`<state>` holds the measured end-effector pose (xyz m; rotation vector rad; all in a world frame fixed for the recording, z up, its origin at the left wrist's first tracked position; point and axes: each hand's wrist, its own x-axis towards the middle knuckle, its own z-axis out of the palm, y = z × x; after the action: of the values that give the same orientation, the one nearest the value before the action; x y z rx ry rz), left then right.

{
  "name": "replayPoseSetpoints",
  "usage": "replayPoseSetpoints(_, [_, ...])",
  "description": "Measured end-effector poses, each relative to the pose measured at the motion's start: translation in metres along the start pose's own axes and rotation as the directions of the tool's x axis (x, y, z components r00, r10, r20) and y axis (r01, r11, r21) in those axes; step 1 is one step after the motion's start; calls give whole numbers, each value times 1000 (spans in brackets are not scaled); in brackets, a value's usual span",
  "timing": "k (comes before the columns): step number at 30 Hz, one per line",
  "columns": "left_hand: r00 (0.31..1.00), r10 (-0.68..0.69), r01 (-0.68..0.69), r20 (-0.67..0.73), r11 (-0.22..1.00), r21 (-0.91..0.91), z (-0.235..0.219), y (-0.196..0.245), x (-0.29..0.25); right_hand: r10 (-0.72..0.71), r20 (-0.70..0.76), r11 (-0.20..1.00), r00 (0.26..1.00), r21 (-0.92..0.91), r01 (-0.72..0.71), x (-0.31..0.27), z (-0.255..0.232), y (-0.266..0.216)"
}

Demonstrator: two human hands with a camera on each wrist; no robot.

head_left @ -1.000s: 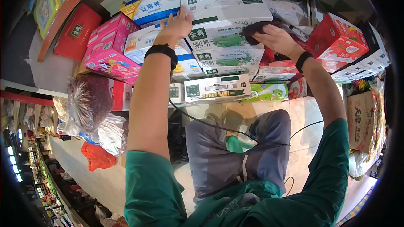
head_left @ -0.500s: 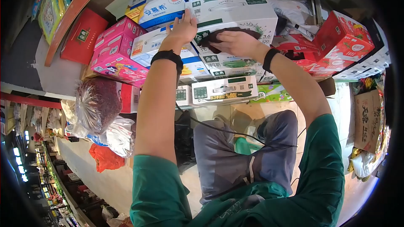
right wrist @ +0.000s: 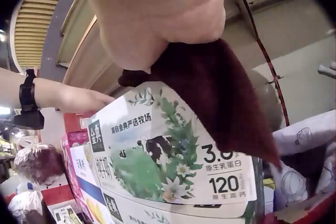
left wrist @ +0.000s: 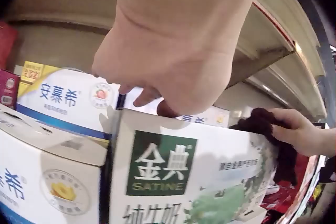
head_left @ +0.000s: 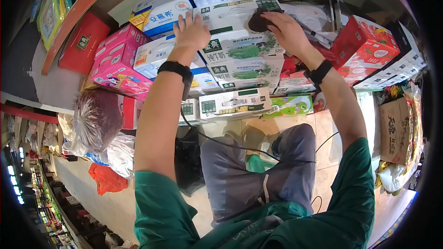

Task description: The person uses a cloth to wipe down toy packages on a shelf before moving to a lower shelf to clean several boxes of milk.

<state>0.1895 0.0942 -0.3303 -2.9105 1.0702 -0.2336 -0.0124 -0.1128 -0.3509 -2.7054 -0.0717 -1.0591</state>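
My right hand (head_left: pixel 288 31) holds a dark maroon cloth (head_left: pixel 259 20) against the right part of the top of a white and green milk carton (head_left: pixel 244 46). In the right wrist view the cloth (right wrist: pixel 220 98) hangs from under the palm over the carton's right front corner. My left hand (head_left: pixel 193 34) rests with fingers spread at the carton's top left edge, beside a blue and white yogurt carton (head_left: pixel 161 48). In the left wrist view its fingertips reach behind that top edge.
Pink boxes (head_left: pixel 117 60) and a red box (head_left: pixel 83 41) stand to the left. Red strawberry-print boxes (head_left: pixel 364 41) are on the right, near folded metal legs (head_left: pixel 333 4). A bag of dark red goods (head_left: pixel 98 117) sits at lower left. A black cable (head_left: pixel 221 144) crosses over the legs.
The cloth went from the carton's right front edge leftward across its front, then back up to the right onto its top. The left hand stayed at the top left edge.
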Motion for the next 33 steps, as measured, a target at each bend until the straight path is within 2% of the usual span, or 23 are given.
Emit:
replayPoseSetpoints(3, [971,239,-236,-14,942,-238,-17,25,5,95,-59,995,994,38,-93,1,7,-4])
replayPoseSetpoints(5, [925,271,-357,-267,860,-363,3,52,12,144,-72,988,987,66,-139,4,8,-5])
replayPoseSetpoints(8, [946,244,-311,-216,869,-384,-5,89,12,234,-102,972,967,48,-230,10,10,-8])
replayPoseSetpoints(11, [961,204,-260,-188,897,-357,4,106,22,325,-124,944,937,-13,-329,10,11,-6])
replayPoseSetpoints(14, [938,131,-267,-320,863,-429,11,109,25,377,-142,923,915,-23,-384,8,6,3])
replayPoseSetpoints(17, [857,124,-316,-501,893,-320,16,111,29,469,-121,883,875,52,-466,3,-3,14])
replayPoseSetpoints(20, [847,203,-404,-492,846,-346,16,103,32,524,-123,846,843,189,-499,2,-14,26])
replayPoseSetpoints(21, [859,189,-397,-475,832,-387,15,103,32,532,-133,836,836,239,-494,5,-18,27])
replayPoseSetpoints(25, [877,145,-384,-458,785,-487,14,101,31,490,-174,864,854,231,-448,17,-37,18])
replayPoseSetpoints(26, [874,134,-385,-467,777,-498,14,101,30,507,-138,852,851,230,-471,19,-40,16])
replayPoseSetpoints(28, [903,108,-349,-416,750,-562,7,100,26,537,-70,830,841,222,-512,23,-45,13])
replayPoseSetpoints(32, [966,39,-214,-257,678,-703,-5,104,13,475,-49,874,879,147,-464,19,-43,18])
replayPoseSetpoints(33, [966,36,-211,-254,675,-707,-6,105,9,469,-36,878,882,123,-462,17,-41,19])
